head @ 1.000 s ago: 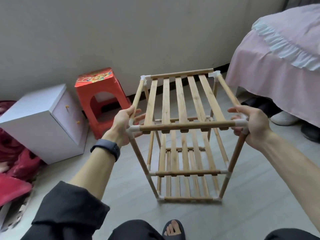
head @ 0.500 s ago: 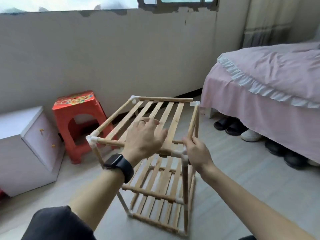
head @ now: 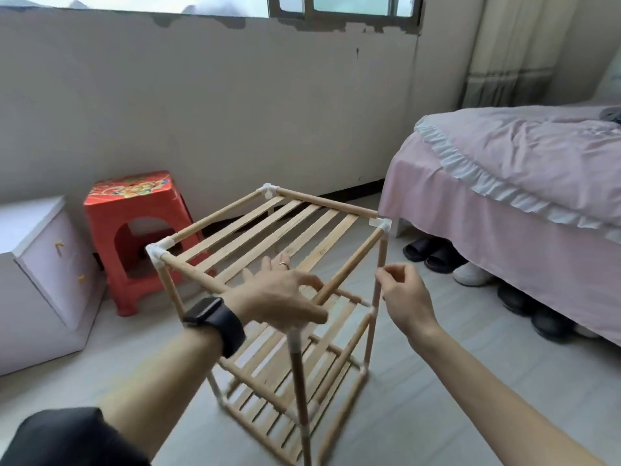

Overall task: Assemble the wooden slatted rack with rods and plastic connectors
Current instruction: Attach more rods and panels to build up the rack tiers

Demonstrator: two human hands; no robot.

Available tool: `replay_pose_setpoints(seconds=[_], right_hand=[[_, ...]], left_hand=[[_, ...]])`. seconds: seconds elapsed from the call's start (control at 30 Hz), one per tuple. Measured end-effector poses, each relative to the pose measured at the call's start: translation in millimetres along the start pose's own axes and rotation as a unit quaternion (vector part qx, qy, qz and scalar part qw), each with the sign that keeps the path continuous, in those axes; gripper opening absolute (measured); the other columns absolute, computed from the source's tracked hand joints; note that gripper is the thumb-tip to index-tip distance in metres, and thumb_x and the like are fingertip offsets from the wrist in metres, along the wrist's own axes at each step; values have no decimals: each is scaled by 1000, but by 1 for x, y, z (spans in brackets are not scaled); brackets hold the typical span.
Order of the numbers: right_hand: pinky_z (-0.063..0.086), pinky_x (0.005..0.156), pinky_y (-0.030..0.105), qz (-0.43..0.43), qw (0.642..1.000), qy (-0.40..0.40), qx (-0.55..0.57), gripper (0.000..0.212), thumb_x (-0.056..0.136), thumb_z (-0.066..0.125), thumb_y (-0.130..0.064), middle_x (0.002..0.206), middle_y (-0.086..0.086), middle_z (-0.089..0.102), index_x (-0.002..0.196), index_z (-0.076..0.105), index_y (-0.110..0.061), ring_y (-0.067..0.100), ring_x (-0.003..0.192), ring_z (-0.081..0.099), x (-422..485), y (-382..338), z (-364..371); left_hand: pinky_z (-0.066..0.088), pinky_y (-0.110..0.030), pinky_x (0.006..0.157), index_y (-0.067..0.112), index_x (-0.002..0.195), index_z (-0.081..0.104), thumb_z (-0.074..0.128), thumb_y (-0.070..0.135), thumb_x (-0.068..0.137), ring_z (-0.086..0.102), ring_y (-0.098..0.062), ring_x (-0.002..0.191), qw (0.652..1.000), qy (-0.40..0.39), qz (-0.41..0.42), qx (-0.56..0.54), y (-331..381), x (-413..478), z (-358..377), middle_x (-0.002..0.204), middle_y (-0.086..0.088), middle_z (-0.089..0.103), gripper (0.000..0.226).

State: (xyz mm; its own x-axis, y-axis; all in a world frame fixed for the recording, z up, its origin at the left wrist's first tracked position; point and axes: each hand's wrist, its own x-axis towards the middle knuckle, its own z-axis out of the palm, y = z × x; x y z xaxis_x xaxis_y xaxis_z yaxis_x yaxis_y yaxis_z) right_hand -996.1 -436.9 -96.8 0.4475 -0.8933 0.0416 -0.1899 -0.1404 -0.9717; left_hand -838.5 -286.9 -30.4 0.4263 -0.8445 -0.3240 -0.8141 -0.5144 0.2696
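The rack [head: 268,232] stands upright on the floor [head: 453,381], three slatted tiers in, with white connectors [head: 158,252] at the corners in view. The left hand [head: 282,297] lies open, fingers spread, over the near top corner. The right hand [head: 403,294] curls its fingertips at the right upright rod [head: 383,250]; whether it is pinching or just beside is blurred. This looks like the final check. Next comes pressing each joint home and testing for wobble.

We record the floor [head: 470,381] bearing the rack [head: 268,237], red stool [head: 131,190], white cabinet [head: 33,324], bed [head: 504,213] and shoes [head: 437,253].
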Motion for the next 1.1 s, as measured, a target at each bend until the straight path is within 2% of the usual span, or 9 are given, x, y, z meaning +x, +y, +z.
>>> replay_pose_setpoints(seconds=[0.1, 0.2, 0.3, 0.4, 0.47, 0.6, 0.77, 0.97, 1.1], right_hand=[[41, 71, 23, 9, 998, 50, 35, 27, 100, 57, -39, 108, -4, 57, 116, 51, -18, 7, 97, 55, 5, 2, -5], [42, 73, 32, 12, 997, 66, 45, 30, 101, 48, -51, 97, -3, 56, 103, 50, -21, 17, 90, 55, 13, 3, -8], [49, 87, 42, 45, 997, -29, 56, 42, 105, 37, -55, 105, -1, 64, 104, 58, -19, 17, 100, 60, 13, 2, 1], [50, 89, 41, 79, 983, -152, 67, 54, 104, 34, -58, 112, 0, 72, 118, 64, -16, 18, 108, 64, 4, -3, 18], [49, 86, 39, 90, 972, -203, 80, 56, 104, 34, -58, 109, 1, 75, 115, 69, -15, 20, 105, 67, -3, -8, 31], [53, 78, 36, 88, 957, -258, 104, 57, 104, 42, -52, 93, 8, 74, 105, 73, -5, 23, 89, 70, -13, -13, 51], [50, 73, 36, 126, 958, -197, 163, 50, 105, 44, -49, 83, 4, 72, 96, 75, -10, 18, 73, 68, -6, -10, 49], [49, 67, 34, 146, 947, -208, 198, 66, 93, 47, -68, 92, 5, 72, 108, 73, -10, 21, 75, 62, -2, -11, 46], [46, 65, 32, 122, 934, -266, 207, 69, 86, 51, -76, 89, 6, 69, 99, 77, -13, 18, 67, 58, -12, -20, 57]], left_hand=[[51, -51, 98, 59, 145, 14, 78, 20, 71, 44, -32, 127, 998, -17, -20, -59, -35, -14, -17, 153, -12, 32, 106], [27, -63, 117, 54, 152, 3, 68, 0, 73, 13, -33, 153, 996, 13, -91, 24, -72, -24, -29, 167, -5, 14, 116], [5, -65, 121, 45, 156, 2, 69, 24, 83, 2, -28, 155, 974, 74, -124, 174, -89, -30, -22, 168, -1, 15, 101], [12, -59, 122, 42, 157, 11, 61, 69, 84, 14, -26, 153, 986, 111, -41, 121, -61, -35, -2, 167, 0, 15, 93], [20, -50, 121, 42, 156, 21, 45, 80, 86, 20, -23, 150, 984, 166, 6, 68, -29, -31, 17, 166, 2, 18, 83], [33, -40, 107, 37, 136, 46, 31, 82, 87, 41, -17, 129, 942, 331, 15, 51, 6, -9, 53, 140, 4, 48, 68], [44, -39, 78, 30, 101, 66, 52, 66, 76, 59, -22, 98, 875, 483, 2, 46, 6, 15, 68, 109, 3, 63, 46], [41, -33, 72, 32, 95, 67, 55, 62, 74, 53, -15, 88, 873, 479, 91, 16, -21, 13, 60, 99, 10, 59, 39], [36, -38, 94, 41, 115, 69, 51, 62, 78, 43, -8, 113, 895, 413, 162, -41, -57, 3, 51, 120, 13, 58, 47]])
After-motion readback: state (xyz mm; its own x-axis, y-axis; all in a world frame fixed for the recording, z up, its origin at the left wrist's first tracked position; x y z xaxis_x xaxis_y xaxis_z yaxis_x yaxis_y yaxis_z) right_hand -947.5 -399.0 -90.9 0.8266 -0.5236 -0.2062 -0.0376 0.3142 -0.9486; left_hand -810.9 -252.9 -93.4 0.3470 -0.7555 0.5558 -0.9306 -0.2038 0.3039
